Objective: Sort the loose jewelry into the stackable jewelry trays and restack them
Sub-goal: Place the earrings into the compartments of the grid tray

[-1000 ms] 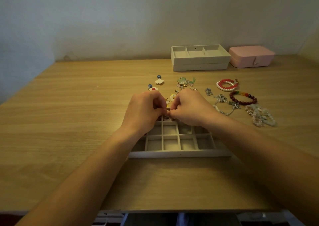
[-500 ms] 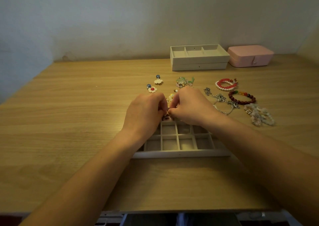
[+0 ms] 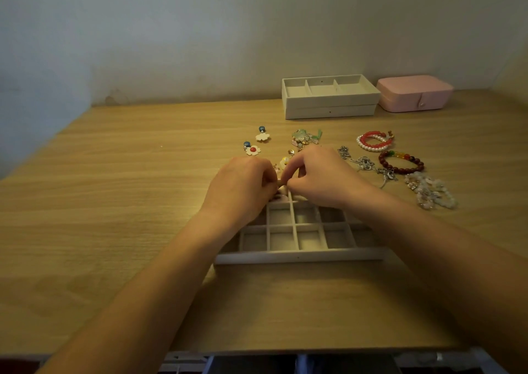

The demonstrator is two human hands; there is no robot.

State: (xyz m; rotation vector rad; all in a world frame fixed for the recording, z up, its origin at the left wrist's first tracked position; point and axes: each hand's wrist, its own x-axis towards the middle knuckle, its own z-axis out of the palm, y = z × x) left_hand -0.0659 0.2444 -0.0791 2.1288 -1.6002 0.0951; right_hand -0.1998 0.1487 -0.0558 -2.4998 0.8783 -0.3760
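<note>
Over grid tray (image 3: 298, 257): left hand (image 3: 243, 188), right hand (image 3: 323, 178) curled, fingertips (image 3: 289, 185) meeting.

A: Is it bright?
B: No, dim and a bit yellow. A soft lighter patch lies on the desk (image 3: 177, 202) just left of the left hand (image 3: 243, 191).
A: Any shadows?
B: Soft dark ones in the tray (image 3: 300, 258) under the arms.
A: Is it sharp?
B: Mostly. The desk bends at the sides, and the small thing (image 3: 282, 188) in the fingers (image 3: 289, 171) is too tiny to tell.
</note>
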